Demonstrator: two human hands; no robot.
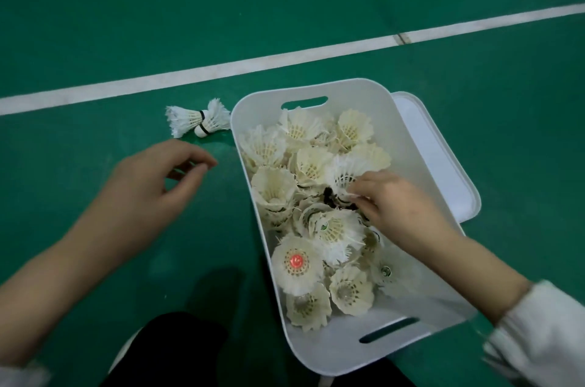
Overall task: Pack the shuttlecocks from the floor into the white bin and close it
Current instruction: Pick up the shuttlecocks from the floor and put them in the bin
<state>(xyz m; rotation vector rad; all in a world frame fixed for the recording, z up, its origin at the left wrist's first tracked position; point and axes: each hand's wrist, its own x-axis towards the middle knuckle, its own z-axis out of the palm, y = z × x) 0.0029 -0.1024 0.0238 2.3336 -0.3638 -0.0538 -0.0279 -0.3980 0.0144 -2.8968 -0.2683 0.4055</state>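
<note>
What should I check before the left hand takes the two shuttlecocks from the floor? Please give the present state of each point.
1. Two floor shuttlecocks close to the left hand, beside the white bin: ok.
2. Left hand empty: ok.
3. Right hand out of the bin: not ok, its fingers are among the packed shuttlecocks; whether it grips one, cannot tell.
4. Room in the bin: ok, bare wall shows above the pile.
5. Lid ready: ok, it lies off the bin, on its right.
6. Other shuttlecocks outside the view: cannot tell.
</note>
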